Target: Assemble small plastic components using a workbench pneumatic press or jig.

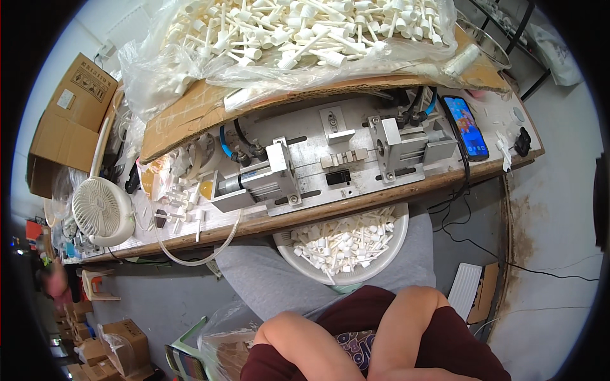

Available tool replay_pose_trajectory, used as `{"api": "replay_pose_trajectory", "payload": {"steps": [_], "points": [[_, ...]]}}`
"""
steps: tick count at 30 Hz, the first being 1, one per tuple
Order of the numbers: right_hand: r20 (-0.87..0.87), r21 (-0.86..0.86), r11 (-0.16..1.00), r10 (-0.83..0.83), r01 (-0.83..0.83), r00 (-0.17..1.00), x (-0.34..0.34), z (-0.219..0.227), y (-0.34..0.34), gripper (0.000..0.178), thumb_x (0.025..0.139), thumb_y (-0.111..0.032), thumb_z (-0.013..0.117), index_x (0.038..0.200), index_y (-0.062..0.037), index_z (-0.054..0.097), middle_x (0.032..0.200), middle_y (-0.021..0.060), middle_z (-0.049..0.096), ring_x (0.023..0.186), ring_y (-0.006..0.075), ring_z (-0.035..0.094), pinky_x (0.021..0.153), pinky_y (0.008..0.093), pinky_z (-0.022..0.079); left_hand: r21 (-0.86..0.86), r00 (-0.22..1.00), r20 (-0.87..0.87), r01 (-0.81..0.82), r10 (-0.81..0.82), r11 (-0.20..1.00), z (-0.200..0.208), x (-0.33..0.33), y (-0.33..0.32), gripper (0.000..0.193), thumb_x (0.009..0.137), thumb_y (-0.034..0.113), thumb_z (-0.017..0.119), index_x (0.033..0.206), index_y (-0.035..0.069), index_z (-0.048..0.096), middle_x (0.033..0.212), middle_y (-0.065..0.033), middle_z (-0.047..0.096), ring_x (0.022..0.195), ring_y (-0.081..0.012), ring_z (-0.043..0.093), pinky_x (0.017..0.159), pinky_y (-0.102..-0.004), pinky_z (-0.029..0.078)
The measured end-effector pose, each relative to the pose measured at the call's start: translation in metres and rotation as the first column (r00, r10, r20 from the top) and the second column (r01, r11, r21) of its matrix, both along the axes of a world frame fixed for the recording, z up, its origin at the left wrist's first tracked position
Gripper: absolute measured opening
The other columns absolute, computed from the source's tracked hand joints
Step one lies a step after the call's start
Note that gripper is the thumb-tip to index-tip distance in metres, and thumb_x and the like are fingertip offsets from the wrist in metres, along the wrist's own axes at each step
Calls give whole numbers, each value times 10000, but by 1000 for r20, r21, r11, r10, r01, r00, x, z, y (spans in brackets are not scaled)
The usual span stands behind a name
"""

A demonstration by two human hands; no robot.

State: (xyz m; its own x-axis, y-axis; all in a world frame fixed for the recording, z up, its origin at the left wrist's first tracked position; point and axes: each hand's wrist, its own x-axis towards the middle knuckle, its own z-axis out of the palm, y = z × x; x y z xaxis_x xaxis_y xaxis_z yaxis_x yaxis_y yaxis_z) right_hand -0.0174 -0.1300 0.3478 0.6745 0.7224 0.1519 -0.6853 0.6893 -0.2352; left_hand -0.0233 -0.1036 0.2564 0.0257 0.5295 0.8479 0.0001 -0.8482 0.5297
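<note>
Both my hands are outside the picture. My bent bare arms, the left (304, 340) and the right (406, 324), run down to the lower edge, where they come close together. A round white basket (289, 257) rests at my lap, under the bench edge, full of small white plastic pieces (346, 244) with caps and thin stems. Ahead on the bench stands a metal fixture (311, 187) with a pneumatic cylinder block at its left (279, 171) and another at its right (394, 149). Between them sit a small slotted holder (344, 159) and a black block (338, 178).
A big heap of white capped stems (298, 28) lies in clear plastic on cardboard (190, 120) above the fixture. A white fan (103, 211) and loose white parts (184, 197) are at left. A lit phone (467, 127) lies at right; cables (470, 238) hang below.
</note>
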Motion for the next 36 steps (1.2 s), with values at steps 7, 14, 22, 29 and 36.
{"api": "replay_pose_trajectory", "payload": {"steps": [7, 14, 22, 29, 36], "points": [[207, 268, 916, -358, 299, 910, 19, -49, 15, 439, 1091, -240, 369, 1508, -127, 445, 1536, -6, 474, 1422, 96, 411, 1137, 263, 356, -70, 968, -230, -122, 103, 990, -36, 2, 22, 447, 1016, 120, 532, 1441, -3, 469, 1510, -194, 449, 1333, -321, 507, 1143, -427, 391], [390, 545, 731, -655, 412, 647, 40, -126, 44, 277, 1002, -244, 486, 1258, -146, 525, 1293, 26, 544, 1222, 161, 484, 972, 317, 415, -80, 937, -293, -223, 191, 972, -55, -18, 24, 453, 996, 161, 557, 1415, 2, 489, 1497, -206, 450, 1317, -349, 507, 1131, -472, 377], [812, 509, 841, -540, 184, 222, 77, -181, 76, 92, 876, -160, 634, 967, -153, 621, 1009, 55, 632, 970, 200, 586, 773, 327, 474, 157, 676, -297, -662, 675, 733, -47, -74, 80, 463, 973, 207, 586, 1384, 8, 512, 1482, -219, 451, 1299, -382, 506, 1117, -525, 361], [900, -231, 686, 421, -690, 117, 98, -154, 73, 350, 900, -123, 614, 1226, 4, 619, 1296, 174, 607, 1128, 294, 602, 927, 390, 487, 168, 547, -357, -760, 757, 628, 5, -111, 207, 285, 917, 94, 675, 1194, 26, 678, 1173, -143, 697, 1112, -303, 648, 974, -398, 479], [662, 227, -607, 670, -762, -336, 55, -176, 27, 714, 939, -396, 633, 1414, 106, 455, 1285, 211, 623, 1193, 263, 605, 961, 376, 485, 47, 529, -562, -747, 636, 663, -4, -97, 268, 351, 896, 133, 695, 1230, 32, 671, 1136, -191, 702, 1045, -339, 676, 904, -402, 517]]}}
